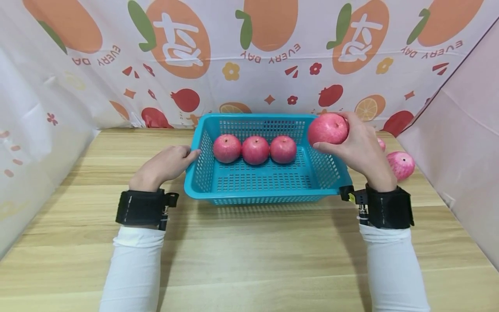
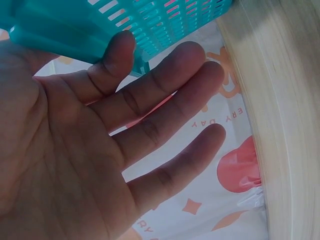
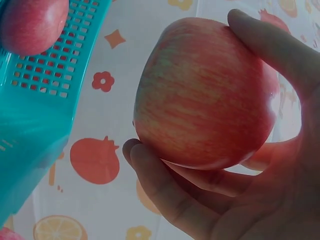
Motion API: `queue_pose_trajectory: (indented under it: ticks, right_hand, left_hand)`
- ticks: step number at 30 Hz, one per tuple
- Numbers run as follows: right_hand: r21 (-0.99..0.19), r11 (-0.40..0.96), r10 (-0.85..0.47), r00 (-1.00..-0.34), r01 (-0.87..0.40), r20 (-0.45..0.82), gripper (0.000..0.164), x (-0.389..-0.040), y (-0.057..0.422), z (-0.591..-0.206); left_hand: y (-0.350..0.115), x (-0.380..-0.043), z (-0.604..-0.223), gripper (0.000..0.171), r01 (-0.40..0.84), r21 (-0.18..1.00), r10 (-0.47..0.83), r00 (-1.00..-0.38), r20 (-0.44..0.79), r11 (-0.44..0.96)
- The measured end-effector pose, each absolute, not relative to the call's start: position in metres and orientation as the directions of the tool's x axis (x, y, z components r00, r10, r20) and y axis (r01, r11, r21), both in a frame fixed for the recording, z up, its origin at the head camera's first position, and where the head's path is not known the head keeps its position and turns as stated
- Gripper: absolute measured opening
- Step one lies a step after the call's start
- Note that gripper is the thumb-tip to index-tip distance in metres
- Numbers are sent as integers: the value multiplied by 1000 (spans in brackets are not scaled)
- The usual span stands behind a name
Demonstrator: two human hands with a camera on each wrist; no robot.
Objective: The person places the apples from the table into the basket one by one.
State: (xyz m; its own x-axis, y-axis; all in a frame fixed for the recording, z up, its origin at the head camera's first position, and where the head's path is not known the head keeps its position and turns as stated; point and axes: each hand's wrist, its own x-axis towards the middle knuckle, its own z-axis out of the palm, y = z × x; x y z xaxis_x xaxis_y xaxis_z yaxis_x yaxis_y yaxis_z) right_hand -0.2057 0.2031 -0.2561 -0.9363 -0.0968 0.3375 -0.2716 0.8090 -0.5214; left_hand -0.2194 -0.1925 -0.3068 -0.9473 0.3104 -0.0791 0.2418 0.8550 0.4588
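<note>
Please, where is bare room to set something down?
Bare: the wooden tabletop between the white sleeves, before the turquoise basket; also the basket's floor in front of its three apples. Crowded: right of the basket, where two more apples lie near the right hand.

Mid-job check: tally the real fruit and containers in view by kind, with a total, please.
Apples: 6 (3 in the basket, 1 in the right hand, 2 outside it on the right, one of them partly hidden)
Turquoise plastic basket: 1
Total: 7
</note>
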Motion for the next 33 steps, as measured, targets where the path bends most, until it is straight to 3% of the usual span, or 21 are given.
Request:
queue_pose_trajectory:
  ticks: [17,33]
  right_hand:
    - [-513,795,-192,-937,-323,292,83,-211,188,-248]
    - [-383,787,-410,-874,-483,260,77,-218,162,-250]
  left_hand:
    - [-193,-219,-306,52,234,464,309,-947,-92,854]
    - [-192,-219,-307,52,237,454,303,-950,-78,859]
